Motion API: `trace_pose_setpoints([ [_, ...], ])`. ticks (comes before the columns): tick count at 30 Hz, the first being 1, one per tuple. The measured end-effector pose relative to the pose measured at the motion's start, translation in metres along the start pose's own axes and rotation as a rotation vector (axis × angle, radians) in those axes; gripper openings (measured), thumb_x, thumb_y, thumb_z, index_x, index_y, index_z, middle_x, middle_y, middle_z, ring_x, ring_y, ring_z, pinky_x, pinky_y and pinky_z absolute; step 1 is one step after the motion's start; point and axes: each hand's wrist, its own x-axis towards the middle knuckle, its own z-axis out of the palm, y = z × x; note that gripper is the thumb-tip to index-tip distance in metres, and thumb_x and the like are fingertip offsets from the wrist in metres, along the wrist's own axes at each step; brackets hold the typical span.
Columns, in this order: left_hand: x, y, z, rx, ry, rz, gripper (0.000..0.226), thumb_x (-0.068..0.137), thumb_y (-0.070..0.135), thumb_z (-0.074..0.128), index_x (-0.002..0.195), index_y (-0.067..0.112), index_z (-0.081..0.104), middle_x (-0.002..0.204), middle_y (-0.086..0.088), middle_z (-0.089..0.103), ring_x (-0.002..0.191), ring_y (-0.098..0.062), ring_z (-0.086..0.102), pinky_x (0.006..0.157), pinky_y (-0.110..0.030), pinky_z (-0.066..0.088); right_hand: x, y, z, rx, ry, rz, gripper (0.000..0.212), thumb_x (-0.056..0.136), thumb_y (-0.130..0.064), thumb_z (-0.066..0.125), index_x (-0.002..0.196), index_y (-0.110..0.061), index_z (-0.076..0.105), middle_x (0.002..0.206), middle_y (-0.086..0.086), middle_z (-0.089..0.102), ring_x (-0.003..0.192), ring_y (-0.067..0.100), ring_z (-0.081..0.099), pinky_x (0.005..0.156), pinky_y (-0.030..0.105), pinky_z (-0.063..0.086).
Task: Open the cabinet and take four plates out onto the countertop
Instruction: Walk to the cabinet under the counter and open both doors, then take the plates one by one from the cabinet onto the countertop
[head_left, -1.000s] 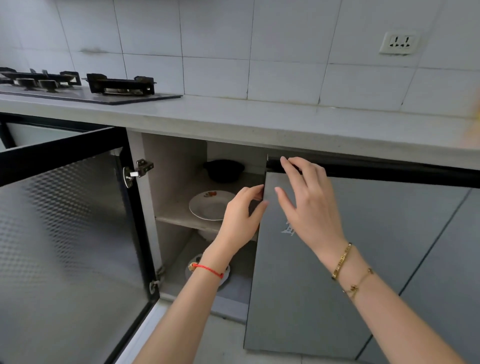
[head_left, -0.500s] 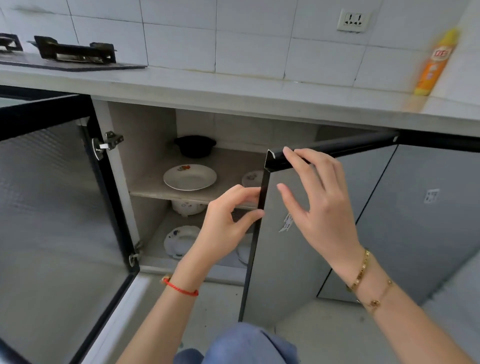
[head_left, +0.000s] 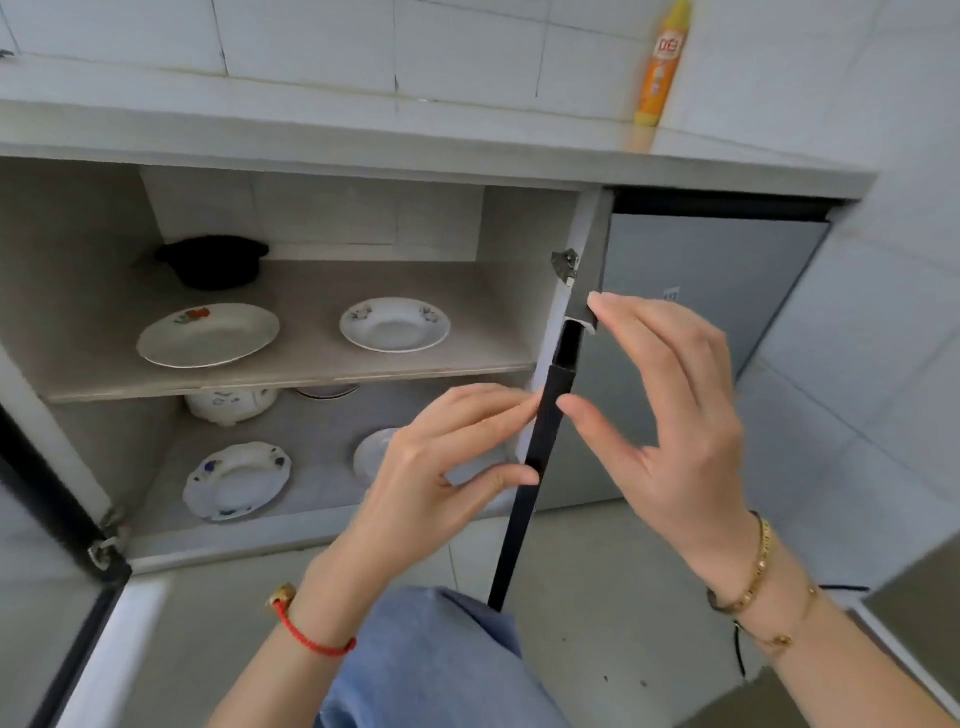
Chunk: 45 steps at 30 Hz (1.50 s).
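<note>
White plates, four counted in the cabinet (head_left: 558, 332): two on the middle shelf (head_left: 291, 376), two on the cabinet floor beneath it. On the shelf, a larger plate with an orange motif (head_left: 208, 335) to the left and a smaller flower-rimmed plate (head_left: 395, 325) to the right, apart from each other. Below the shelf, a scalloped plate with blue flowers (head_left: 236, 480) at left and a fourth plate (head_left: 374, 452) at right, partly hidden behind the left hand (head_left: 431, 483). One black pot (head_left: 213, 260) sits at the back left of the shelf; one white patterned vessel (head_left: 228, 405) and one more dish edge, unclear, show just under the shelf lip. Both doors stand open; the right door's black edge (head_left: 535, 467) runs up between the hands. Left hand pinches that edge between thumb and fingers. Right hand (head_left: 670, 431) is spread with fingers loose, one fingertip touching the door's top corner, gripping nothing. One orange bottle (head_left: 660, 67) stands on the countertop (head_left: 363, 130) above the shelf, to the right. No plate is on the countertop yet.
</note>
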Motion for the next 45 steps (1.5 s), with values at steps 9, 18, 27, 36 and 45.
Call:
trace_pose_setpoints([
  [9,0.016,0.002,0.061,0.002,-0.069,0.214,0.062,0.082,0.033,0.076,0.136,0.013,0.053,0.143,0.0,0.053,0.135,-0.021,0.047,0.106,-0.045,0.041,-0.023,0.012,-0.054,-0.096,-0.05,0.161,0.056,0.086,-0.028,0.071,0.13,-0.001,0.049,0.13,0.004,0.052,0.122,0.019,0.048,0.107,0.031,0.036],
  [18,0.038,0.022,0.111,0.099,-0.137,0.309,0.056,0.091,0.035,0.066,0.139,0.011,0.05,0.146,-0.001,0.049,0.138,-0.013,0.044,0.112,-0.041,0.038,-0.042,0.029,-0.099,-0.301,-0.069,0.309,0.054,0.09,-0.028,0.064,0.134,-0.004,0.046,0.132,-0.003,0.047,0.125,0.006,0.041,0.108,0.025,0.034],
  [27,0.054,0.026,0.167,0.244,-0.312,0.327,0.066,0.096,0.044,0.054,0.151,0.018,0.029,0.159,0.003,0.027,0.146,-0.01,0.028,0.12,-0.038,0.025,-0.057,0.064,-0.135,-0.555,-0.095,0.314,0.052,0.095,-0.03,0.058,0.139,-0.007,0.042,0.137,0.005,0.051,0.127,0.018,0.046,0.112,0.033,0.035],
  [36,0.063,0.023,0.188,0.202,-0.294,0.308,0.061,0.097,0.039,0.054,0.15,0.019,0.032,0.157,0.005,0.031,0.144,-0.009,0.031,0.119,-0.038,0.027,-0.052,0.076,-0.15,-0.699,-0.162,0.258,0.052,0.094,-0.032,0.06,0.137,-0.005,0.047,0.134,0.007,0.055,0.126,0.022,0.048,0.109,0.037,0.038],
  [45,0.073,0.002,0.126,0.208,-0.166,0.246,0.049,0.099,0.037,0.053,0.143,0.016,0.045,0.143,0.004,0.05,0.13,-0.011,0.048,0.113,-0.034,0.033,-0.022,0.05,-0.114,-0.702,-0.114,0.073,0.04,0.094,-0.023,0.06,0.13,-0.006,0.056,0.13,0.006,0.06,0.125,0.023,0.052,0.104,0.041,0.043],
])
